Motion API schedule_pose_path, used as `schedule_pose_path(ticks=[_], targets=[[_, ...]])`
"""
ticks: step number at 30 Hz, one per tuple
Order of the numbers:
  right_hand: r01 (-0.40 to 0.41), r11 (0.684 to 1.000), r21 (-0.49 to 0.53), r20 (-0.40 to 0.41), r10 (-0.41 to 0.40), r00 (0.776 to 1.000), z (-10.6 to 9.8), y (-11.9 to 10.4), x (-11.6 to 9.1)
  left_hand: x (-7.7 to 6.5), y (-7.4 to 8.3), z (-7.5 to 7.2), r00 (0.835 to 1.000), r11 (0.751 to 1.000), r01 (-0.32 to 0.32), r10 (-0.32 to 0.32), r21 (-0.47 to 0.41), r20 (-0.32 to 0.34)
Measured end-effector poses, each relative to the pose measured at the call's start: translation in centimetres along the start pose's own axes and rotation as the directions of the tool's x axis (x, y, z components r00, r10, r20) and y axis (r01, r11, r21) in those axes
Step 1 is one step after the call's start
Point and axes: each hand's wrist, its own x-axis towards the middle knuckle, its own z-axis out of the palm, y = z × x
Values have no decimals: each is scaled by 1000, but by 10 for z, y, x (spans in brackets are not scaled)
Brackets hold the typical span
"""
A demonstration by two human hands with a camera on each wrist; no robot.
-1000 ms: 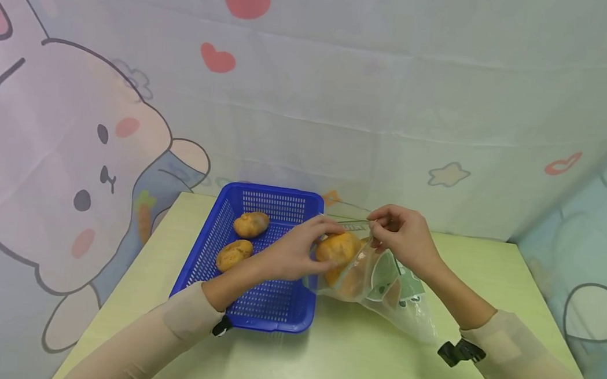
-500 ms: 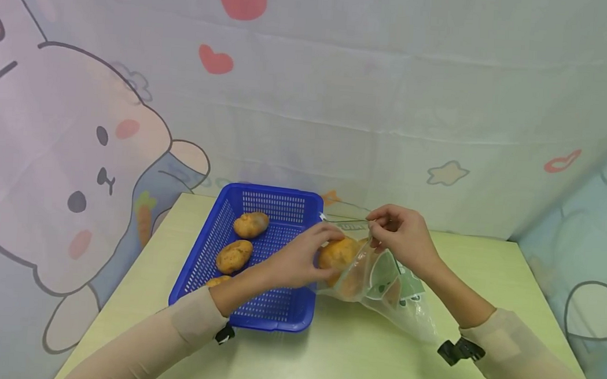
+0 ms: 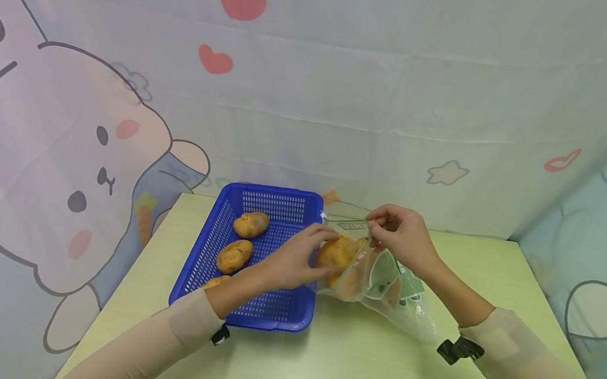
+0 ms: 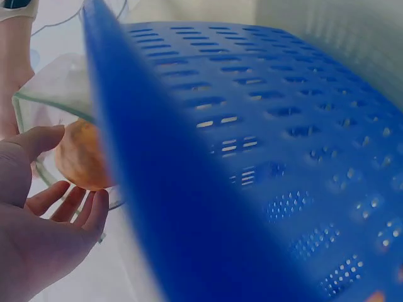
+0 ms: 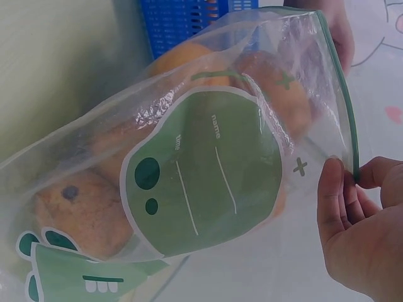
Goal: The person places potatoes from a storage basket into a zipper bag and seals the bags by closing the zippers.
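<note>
A clear zip bag with green print lies on its side with several potatoes in it. At its mouth my left hand holds a potato, thumb on one side and fingertips on the other. The left wrist view shows this potato within the bag's green-edged mouth, fingertips right at its lower side. My right hand pinches the bag's rim between thumb and fingers, keeping the mouth spread. In the right wrist view, potatoes such as a brown one show through the plastic.
A blue plastic basket stands left of the bag, under my left forearm. In it lie a far potato, a middle potato and a partly hidden potato. The pale green table ends at a printed cloth backdrop.
My left hand shifts slightly at the bag's mouth, ending a little further left against the potato. A third potato in the basket comes into view beside the forearm. My right hand stays put.
</note>
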Motion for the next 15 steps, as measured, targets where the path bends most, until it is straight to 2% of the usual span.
schedule_pose_path(ticks=[7, 12, 15], targets=[[-13, 1000, 8, 3, 13, 1000, 0, -3, -1, -3, -5, -10, 999, 997, 14, -16, -71, -39], [-7, 1000, 10, 8, 7, 1000, 0, -3, -1, -6, -7, -18, 994, 996, 52, -59, -74, -93], [-9, 1000, 13, 8, 9, 1000, 0, -2, 0, -8, -7, -21, 988, 994, 100, -105, -48, -114]])
